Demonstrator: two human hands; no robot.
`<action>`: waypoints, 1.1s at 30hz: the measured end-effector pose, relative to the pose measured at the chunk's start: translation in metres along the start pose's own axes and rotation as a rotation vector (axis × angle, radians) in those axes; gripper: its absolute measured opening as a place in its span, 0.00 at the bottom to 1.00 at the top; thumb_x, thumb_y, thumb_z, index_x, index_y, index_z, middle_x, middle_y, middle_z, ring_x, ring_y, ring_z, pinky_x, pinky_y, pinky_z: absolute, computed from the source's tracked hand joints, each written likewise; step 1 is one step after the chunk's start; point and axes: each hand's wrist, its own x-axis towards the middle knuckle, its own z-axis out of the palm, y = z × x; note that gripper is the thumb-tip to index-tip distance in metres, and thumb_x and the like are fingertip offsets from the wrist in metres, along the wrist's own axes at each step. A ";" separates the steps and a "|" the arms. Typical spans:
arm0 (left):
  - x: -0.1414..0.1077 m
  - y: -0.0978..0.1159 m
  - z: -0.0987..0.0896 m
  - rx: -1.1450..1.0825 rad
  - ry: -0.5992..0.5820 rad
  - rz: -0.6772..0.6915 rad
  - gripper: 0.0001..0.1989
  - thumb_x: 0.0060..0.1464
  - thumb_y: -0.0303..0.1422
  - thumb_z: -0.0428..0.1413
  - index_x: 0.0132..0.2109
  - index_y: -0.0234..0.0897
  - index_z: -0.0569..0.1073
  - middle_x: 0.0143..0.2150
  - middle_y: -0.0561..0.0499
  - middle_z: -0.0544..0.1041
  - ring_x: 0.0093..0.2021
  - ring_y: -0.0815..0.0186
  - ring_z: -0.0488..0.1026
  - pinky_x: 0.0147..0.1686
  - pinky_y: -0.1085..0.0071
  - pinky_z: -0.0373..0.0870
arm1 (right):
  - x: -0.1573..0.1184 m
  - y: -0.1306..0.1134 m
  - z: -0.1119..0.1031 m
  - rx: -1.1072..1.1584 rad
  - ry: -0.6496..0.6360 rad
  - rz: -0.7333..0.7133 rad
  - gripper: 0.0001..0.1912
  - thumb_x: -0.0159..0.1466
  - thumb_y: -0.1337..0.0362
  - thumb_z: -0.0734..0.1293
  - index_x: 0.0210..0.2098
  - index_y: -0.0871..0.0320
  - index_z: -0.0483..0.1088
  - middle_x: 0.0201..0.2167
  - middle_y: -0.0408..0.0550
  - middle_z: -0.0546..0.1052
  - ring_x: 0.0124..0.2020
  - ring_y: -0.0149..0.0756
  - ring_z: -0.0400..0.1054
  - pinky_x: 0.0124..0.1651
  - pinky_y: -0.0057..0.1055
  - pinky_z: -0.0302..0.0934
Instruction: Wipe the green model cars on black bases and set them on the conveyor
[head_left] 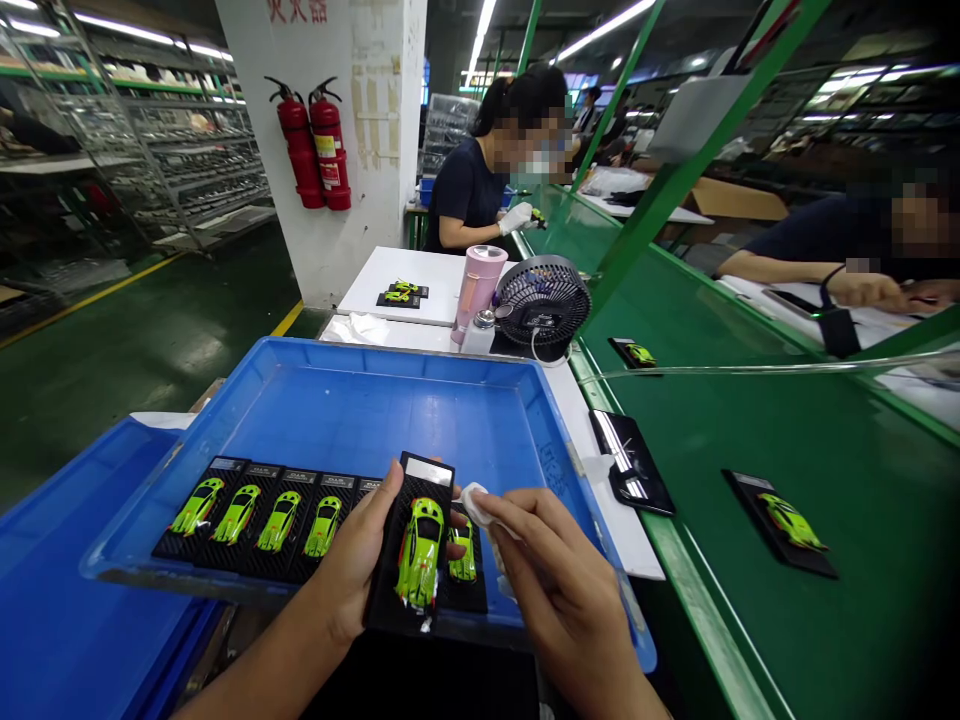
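Note:
My left hand (356, 560) grips a black base with a green toy car (420, 552) on it, tilted up above the near side of a blue tray (420, 390). Just right of the base, my right hand (559, 570) pinches a crumpled white cloth (475, 500) close to its upper right edge. A row of several green cars on black bases (281, 522) lies in the tray to the left. Another green car (463, 552) shows behind the held one, partly hidden by it and my hands.
A phone (632, 462) lies right of the tray, beside a green conveyor (697, 430) carrying car bases. A black fan (545, 305), a pink bottle (478, 290) and a small clear bottle stand beyond the tray. A gloved person (465, 200) sits farther back; another leans at right.

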 end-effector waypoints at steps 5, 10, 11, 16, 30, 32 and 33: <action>-0.007 -0.001 -0.002 0.093 -0.136 0.055 0.19 0.58 0.43 0.52 0.45 0.31 0.74 0.30 0.43 0.81 0.25 0.62 0.79 0.22 0.74 0.71 | 0.001 -0.001 0.001 0.015 -0.027 -0.054 0.22 0.66 0.77 0.58 0.57 0.54 0.65 0.37 0.49 0.68 0.33 0.31 0.67 0.33 0.29 0.67; -0.010 -0.003 -0.001 0.147 -0.159 0.011 0.19 0.58 0.42 0.52 0.49 0.32 0.73 0.27 0.45 0.80 0.24 0.62 0.78 0.21 0.75 0.70 | 0.007 -0.002 0.004 -0.176 -0.129 -0.127 0.23 0.65 0.77 0.56 0.57 0.55 0.64 0.38 0.52 0.68 0.33 0.34 0.66 0.30 0.29 0.64; -0.010 -0.003 -0.001 0.147 -0.157 0.008 0.18 0.58 0.41 0.53 0.49 0.33 0.72 0.27 0.45 0.80 0.24 0.62 0.78 0.21 0.75 0.70 | 0.008 -0.003 0.006 -0.248 -0.159 -0.153 0.23 0.65 0.76 0.56 0.57 0.56 0.64 0.38 0.53 0.68 0.33 0.35 0.66 0.29 0.29 0.63; -0.010 -0.003 -0.005 0.162 -0.168 -0.002 0.21 0.59 0.44 0.50 0.50 0.32 0.72 0.31 0.43 0.81 0.24 0.62 0.78 0.21 0.74 0.69 | 0.008 0.000 0.003 -0.521 -0.237 -0.213 0.23 0.64 0.76 0.55 0.56 0.56 0.65 0.36 0.53 0.69 0.31 0.37 0.65 0.27 0.29 0.61; -0.010 0.003 0.002 -0.051 -0.167 0.135 0.24 0.62 0.43 0.46 0.53 0.29 0.71 0.39 0.39 0.81 0.35 0.59 0.78 0.36 0.67 0.72 | -0.028 0.008 0.013 0.514 -0.047 0.518 0.10 0.66 0.59 0.62 0.37 0.55 0.73 0.38 0.48 0.72 0.41 0.37 0.71 0.44 0.27 0.66; -0.010 0.000 0.003 -0.067 -0.186 0.174 0.24 0.61 0.44 0.46 0.52 0.28 0.72 0.41 0.38 0.80 0.38 0.58 0.78 0.40 0.65 0.72 | -0.027 0.006 0.018 0.604 -0.091 0.635 0.11 0.65 0.57 0.64 0.39 0.55 0.75 0.43 0.50 0.73 0.51 0.42 0.66 0.54 0.32 0.61; -0.010 0.000 0.003 -0.069 -0.197 0.194 0.25 0.62 0.44 0.45 0.52 0.27 0.72 0.41 0.37 0.80 0.40 0.57 0.77 0.42 0.63 0.71 | -0.027 0.004 0.020 0.631 -0.104 0.677 0.11 0.63 0.56 0.66 0.39 0.55 0.75 0.45 0.50 0.73 0.54 0.43 0.64 0.56 0.34 0.58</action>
